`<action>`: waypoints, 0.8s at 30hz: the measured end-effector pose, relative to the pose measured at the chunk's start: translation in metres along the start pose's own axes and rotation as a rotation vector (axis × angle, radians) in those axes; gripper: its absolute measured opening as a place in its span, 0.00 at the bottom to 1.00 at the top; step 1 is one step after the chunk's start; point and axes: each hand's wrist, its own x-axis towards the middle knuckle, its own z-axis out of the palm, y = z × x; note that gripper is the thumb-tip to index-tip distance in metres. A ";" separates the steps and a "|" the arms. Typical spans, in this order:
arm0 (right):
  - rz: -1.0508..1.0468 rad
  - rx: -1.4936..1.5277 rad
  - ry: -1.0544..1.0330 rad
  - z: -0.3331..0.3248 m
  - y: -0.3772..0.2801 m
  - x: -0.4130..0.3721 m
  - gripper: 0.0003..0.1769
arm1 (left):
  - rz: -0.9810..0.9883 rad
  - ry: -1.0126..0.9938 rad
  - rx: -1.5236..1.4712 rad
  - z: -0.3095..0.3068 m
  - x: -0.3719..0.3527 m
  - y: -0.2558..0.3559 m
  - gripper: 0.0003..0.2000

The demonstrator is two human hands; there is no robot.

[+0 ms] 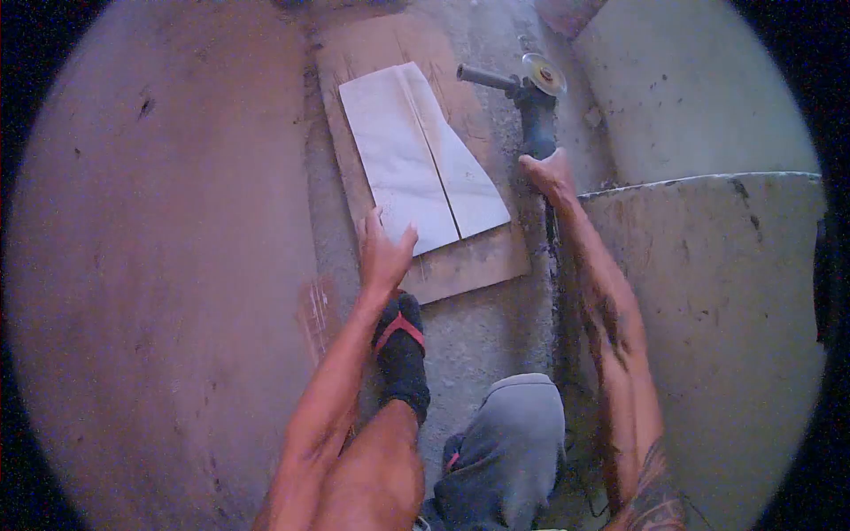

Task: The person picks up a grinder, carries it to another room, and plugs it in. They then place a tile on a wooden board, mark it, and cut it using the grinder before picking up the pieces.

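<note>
Head view, person crouched over floor. White tile lies flat on board; straight line runs along it, cut or score not discernible. Left hand: grip open, fingers spread, pressing tile's near edge. Right hand: grip closed round body of angle grinder, held right of board, disc clear of tile. Sandalled foot just behind left hand. Step judged: steadying tile between grinder passes. Next move calls for disc aligned with line, left fingers kept well aside.
</note>
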 end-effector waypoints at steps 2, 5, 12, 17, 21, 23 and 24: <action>0.042 -0.053 -0.113 -0.004 -0.001 0.011 0.30 | 0.049 -0.006 0.058 -0.002 -0.006 -0.004 0.34; 0.066 -0.096 -0.094 0.003 -0.006 0.023 0.31 | 0.069 -0.033 0.140 -0.001 -0.008 -0.005 0.34; 0.041 -0.061 -0.040 0.012 -0.009 0.015 0.41 | 0.026 -0.013 0.171 0.009 -0.041 0.001 0.33; 0.060 -0.128 -0.042 0.016 -0.022 0.008 0.44 | 0.045 -0.025 0.173 0.001 -0.040 -0.007 0.34; 0.046 -0.157 -0.002 0.030 -0.015 0.018 0.43 | 0.023 -0.021 0.142 0.002 -0.040 -0.005 0.34; 0.015 -0.139 -0.011 0.036 -0.005 0.022 0.43 | 0.057 -0.004 0.156 0.007 -0.041 -0.016 0.34; -0.005 -0.126 -0.013 0.037 -0.006 0.024 0.43 | 0.077 0.010 0.163 0.008 -0.039 -0.017 0.34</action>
